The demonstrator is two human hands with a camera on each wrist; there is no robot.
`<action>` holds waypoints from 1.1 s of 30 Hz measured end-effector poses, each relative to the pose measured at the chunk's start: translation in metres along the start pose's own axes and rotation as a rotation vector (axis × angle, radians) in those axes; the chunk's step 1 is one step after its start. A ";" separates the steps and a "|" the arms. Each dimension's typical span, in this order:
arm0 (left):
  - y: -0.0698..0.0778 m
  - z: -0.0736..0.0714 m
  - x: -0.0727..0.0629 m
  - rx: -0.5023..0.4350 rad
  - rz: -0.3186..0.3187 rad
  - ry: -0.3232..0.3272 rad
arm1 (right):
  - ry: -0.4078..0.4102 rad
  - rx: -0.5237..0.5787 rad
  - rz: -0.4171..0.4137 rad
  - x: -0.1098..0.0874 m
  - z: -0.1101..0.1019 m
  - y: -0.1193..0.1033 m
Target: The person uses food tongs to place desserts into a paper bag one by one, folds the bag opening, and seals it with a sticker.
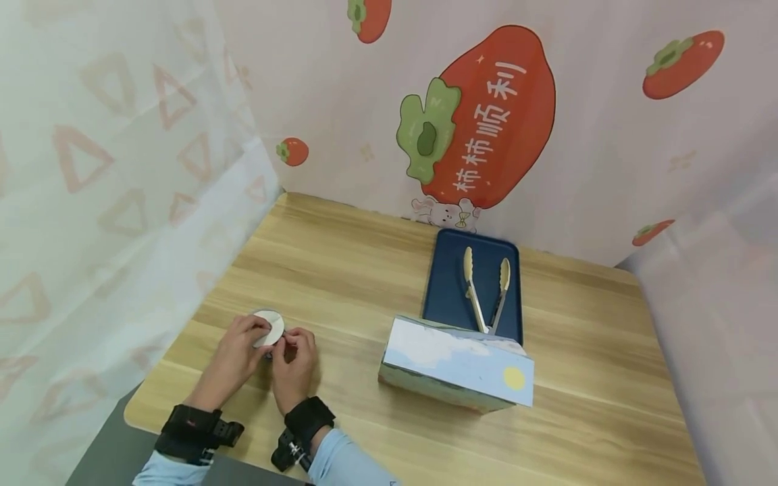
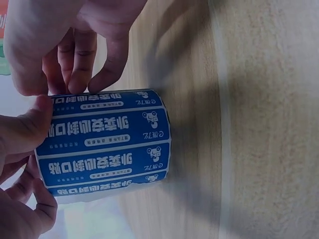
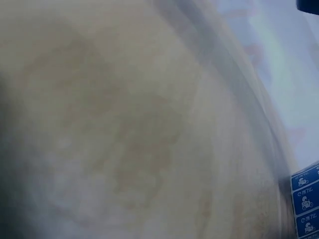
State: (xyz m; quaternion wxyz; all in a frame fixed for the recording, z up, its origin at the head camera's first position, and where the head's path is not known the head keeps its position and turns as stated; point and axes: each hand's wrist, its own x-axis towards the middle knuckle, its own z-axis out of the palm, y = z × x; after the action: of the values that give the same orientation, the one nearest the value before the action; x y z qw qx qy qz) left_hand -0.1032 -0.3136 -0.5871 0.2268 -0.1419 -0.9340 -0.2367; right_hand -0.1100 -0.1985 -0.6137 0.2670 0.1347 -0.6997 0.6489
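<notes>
A roll of blue stickers with white printing stands on the table near its left edge. From above, its round white end shows between the two hands. My left hand grips the roll, its fingers over the upper end and side. On the other side my right hand has its fingers bent, with thumb and fingertips pinching the roll's edge. The left wrist view shows a white strip of backing along the roll's lower side. Only a corner of the roll enters the right wrist view.
A box with a sky picture stands right of the hands on the wooden table. Behind it lies a dark blue tray holding metal tongs with beige tips. Printed cloth hangs around the table.
</notes>
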 end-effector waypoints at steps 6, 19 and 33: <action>-0.001 0.000 -0.002 -0.006 -0.016 -0.018 | -0.023 -0.008 -0.002 -0.002 -0.001 -0.002; -0.003 -0.003 0.003 -0.024 -0.018 -0.050 | 0.001 -0.112 -0.015 -0.017 0.017 0.030; 0.002 -0.005 0.001 -0.010 -0.085 -0.066 | -0.073 0.007 0.130 -0.019 0.007 0.024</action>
State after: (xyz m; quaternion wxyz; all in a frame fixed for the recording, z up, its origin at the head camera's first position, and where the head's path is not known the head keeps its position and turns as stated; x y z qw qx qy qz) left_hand -0.1012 -0.3142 -0.5822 0.1849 -0.1110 -0.9450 -0.2460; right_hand -0.1092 -0.2052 -0.6445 0.1981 0.1136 -0.7141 0.6617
